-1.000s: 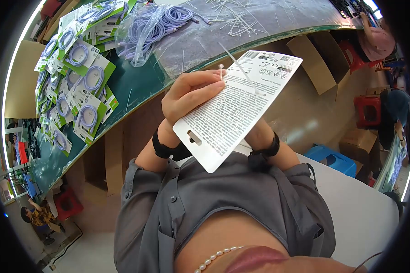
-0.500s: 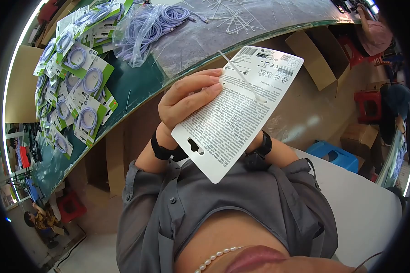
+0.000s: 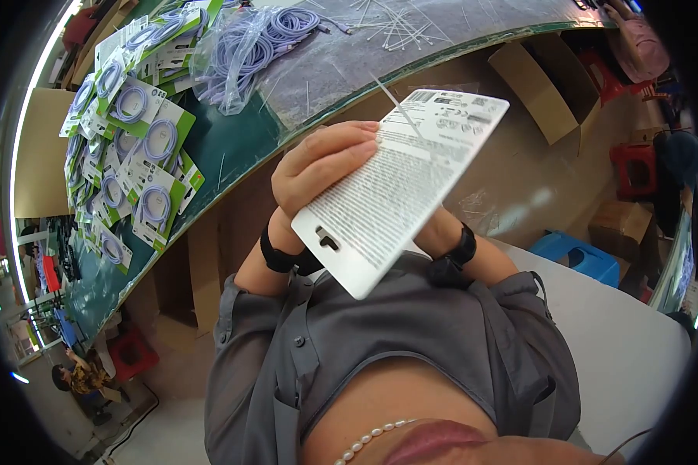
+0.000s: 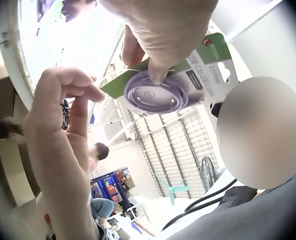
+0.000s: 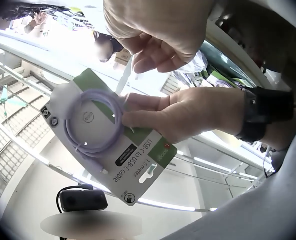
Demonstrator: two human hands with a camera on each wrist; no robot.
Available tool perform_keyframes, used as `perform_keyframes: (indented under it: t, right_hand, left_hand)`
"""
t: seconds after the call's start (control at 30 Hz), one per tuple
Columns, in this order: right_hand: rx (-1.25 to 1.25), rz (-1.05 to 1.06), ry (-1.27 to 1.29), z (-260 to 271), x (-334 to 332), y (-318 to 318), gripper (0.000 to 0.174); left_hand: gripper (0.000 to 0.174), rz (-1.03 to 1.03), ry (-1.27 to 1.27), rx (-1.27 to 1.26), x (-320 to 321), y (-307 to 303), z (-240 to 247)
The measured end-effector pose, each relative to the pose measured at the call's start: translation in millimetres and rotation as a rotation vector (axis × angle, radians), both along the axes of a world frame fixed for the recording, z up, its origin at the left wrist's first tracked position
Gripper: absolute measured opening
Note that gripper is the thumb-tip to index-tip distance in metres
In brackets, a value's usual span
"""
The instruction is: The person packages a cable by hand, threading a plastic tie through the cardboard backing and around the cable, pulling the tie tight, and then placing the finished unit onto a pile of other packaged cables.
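My left hand (image 3: 326,167) grips a cable card (image 3: 388,190) between fingers and thumb, its printed back towards the head camera. On the card's other side, a coiled lilac USB-C cable (image 5: 83,132) shows in the right wrist view, with the left thumb against it. A thin white cable tie (image 3: 399,105) lies across the card's back, one end sticking out past the far edge. My right hand (image 4: 63,125) is mostly behind the card in the head view. Its fingers are bent, the fingertips near the card's edge in the left wrist view; I cannot tell whether they pinch anything.
Many carded cables (image 3: 143,147) are heaped on the green table (image 3: 240,143) at left. Beside them lies a plastic bag of loose lilac cables (image 3: 244,58). White ties (image 3: 395,31) are scattered farther back. Cardboard boxes (image 3: 535,89) and a blue stool (image 3: 574,260) stand at right.
The card tipped up towards the head camera, then tilted back again. Its lower corner dipped and rose. The left hand keeps its grip; the right hand stays behind the card.
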State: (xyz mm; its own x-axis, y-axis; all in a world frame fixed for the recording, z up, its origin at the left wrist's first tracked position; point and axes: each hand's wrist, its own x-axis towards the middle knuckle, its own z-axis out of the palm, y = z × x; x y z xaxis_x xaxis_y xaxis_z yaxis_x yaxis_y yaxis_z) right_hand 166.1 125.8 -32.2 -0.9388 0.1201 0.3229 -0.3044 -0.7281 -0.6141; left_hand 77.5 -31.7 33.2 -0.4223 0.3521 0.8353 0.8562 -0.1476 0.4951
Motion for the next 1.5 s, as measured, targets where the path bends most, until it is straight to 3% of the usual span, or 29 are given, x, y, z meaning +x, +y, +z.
perform_keyframes:
  t: [0.03, 0.13, 0.2, 0.3, 0.33, 0.4, 0.43, 0.57, 0.8, 0.97, 1.07, 1.27, 1.4, 1.5]
  right_hand:
    - [-0.027, 0.014, 0.003, -3, -39, -10, 0.031]
    - [-0.100, 0.056, 0.011, 1, -35, 10, 0.031]
    - [-0.122, 0.062, 0.009, 5, -31, 11, 0.031]
    - [0.487, -0.322, -0.107, 37, -25, 9, 0.027]
    - [0.487, -0.324, -0.107, 45, -27, 9, 0.027]
    - [0.934, -0.587, 0.092, 57, -36, 9, 0.024]
    - [1.155, -0.715, 0.196, 61, -38, 8, 0.022]
    - [1.331, -0.769, 0.219, 68, -39, 5, 0.015]
    - [1.360, -0.795, 0.284, 71, -40, 2, 0.018]
    - [1.331, -0.754, 0.227, 70, -36, -3, 0.017]
    - [1.333, -0.774, 0.282, 71, -37, -3, 0.021]
    - [1.298, -0.703, 0.165, 63, -29, 0, 0.022]
    - [1.142, -0.687, 0.089, 45, -29, -3, 0.027]
    - [0.859, -0.436, -0.085, 36, -28, -4, 0.023]
  left_hand:
    - [0.028, 0.000, 0.000, -0.004, 2, 0, -4]
    - [0.019, 0.185, -0.556, 0.051, 12, 2, -26]
    - [0.019, 0.155, -0.628, 0.080, 12, 5, -36]
    - [0.019, 0.097, -0.770, 0.136, 12, 12, -41]
    - [0.022, 0.032, -0.854, 0.248, 12, 16, -39]
    - [0.026, -0.099, -1.020, 0.471, 13, 21, -36]
    - [0.026, -0.099, -1.021, 0.467, 13, 21, -35]
    - [0.029, -0.112, -1.017, 0.545, 14, 19, -34]
    - [0.027, 0.097, -0.769, 0.337, 15, 13, -40]
    - [0.037, 0.020, -0.655, 0.291, 14, 10, -36]
    - [0.027, 0.218, -0.352, 0.091, 8, 6, -41]
    - [0.029, 0.143, -0.020, 0.096, 4, 6, -30]
    - [0.031, 0.159, 0.100, 0.033, 3, 3, -31]
    - [0.032, 0.180, 0.160, -0.034, 2, -1, -32]
